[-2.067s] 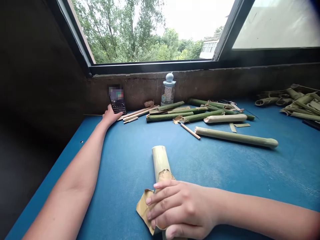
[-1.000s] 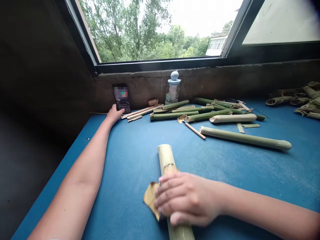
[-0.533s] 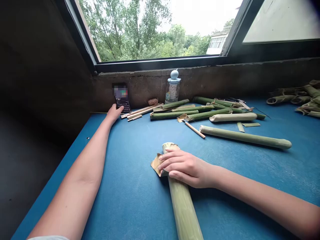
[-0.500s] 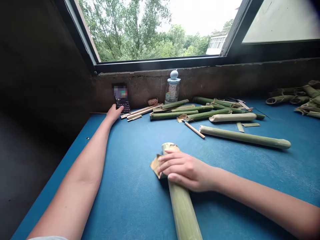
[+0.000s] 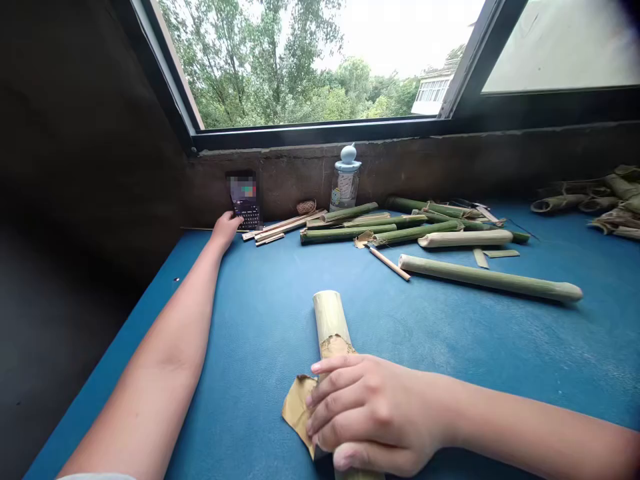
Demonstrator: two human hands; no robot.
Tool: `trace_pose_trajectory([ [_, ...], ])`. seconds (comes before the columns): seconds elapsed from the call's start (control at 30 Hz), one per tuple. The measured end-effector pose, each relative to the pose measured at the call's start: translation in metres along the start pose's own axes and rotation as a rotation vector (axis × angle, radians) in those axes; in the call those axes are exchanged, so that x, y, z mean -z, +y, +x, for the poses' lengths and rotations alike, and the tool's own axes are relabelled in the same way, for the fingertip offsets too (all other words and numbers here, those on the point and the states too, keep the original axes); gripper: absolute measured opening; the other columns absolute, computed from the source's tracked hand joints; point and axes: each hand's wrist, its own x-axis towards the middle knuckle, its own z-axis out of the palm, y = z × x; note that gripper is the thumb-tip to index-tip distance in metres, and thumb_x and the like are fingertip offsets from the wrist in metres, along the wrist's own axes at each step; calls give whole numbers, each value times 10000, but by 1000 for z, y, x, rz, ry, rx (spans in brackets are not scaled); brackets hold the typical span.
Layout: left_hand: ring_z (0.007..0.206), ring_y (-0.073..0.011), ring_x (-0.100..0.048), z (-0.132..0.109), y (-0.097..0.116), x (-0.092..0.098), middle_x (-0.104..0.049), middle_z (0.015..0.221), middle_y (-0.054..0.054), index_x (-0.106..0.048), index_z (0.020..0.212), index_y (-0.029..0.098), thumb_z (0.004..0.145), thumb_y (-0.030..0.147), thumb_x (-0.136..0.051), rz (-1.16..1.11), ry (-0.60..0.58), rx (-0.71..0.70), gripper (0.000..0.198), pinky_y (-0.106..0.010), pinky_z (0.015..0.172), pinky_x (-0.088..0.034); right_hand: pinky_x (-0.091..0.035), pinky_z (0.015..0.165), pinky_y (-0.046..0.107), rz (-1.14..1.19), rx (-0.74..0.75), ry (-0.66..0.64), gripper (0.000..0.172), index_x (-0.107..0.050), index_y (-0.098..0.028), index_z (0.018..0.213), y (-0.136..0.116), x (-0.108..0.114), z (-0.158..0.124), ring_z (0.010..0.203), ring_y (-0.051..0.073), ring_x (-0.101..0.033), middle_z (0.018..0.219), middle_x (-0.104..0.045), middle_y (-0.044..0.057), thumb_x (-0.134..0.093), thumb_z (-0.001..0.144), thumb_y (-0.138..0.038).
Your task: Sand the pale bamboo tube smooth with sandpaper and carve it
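A blue tabletop (image 5: 450, 347) stretches out in front of me to a rough concrete sill (image 5: 400, 163) under an open window (image 5: 320, 60). Green bamboo lengths (image 5: 380, 230) lie in a loose heap near the sill, and a long peeled bamboo pole (image 5: 490, 278) lies apart from them, angled across the table.

Closest to me, a pale bamboo tube (image 5: 330, 319) lies flat on the table, its long axis pointing away from me and leaning slightly left, with its far end bare. My right hand (image 5: 373, 413) is closed around its near part, fingers curled over a folded sheet of sandpaper (image 5: 299, 410) pressed against the tube.

My left arm stretches toward the sill, and the fingertips of my left hand (image 5: 227, 228) touch the lower corner of a propped-up phone (image 5: 245, 200); I can't tell whether they grip it.
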Motion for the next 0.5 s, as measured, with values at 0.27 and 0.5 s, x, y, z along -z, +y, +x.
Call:
trace_pose_trajectory([
  [0.27,1089,-313,-653,-3,2,0,-742,1114,-140,-705,1000,126,837,387,-543,-26,42,6,348,-371,968,-488,-213,1228,466,-192,-282,126,276,-674,-172,1050,29,23,-15,1224,201,-596,1073,-764,60,-401,1049,-217],
  [0.5,1075,-318,-658,-1,-1,0,-732,1117,-150,-701,1017,110,789,340,-582,-45,14,3,345,-386,971,-485,-339,1167,371,-103,-51,46,270,-666,-170,975,13,6,-8,1044,175,-678,969,-775,55,-436,1045,-291],
])
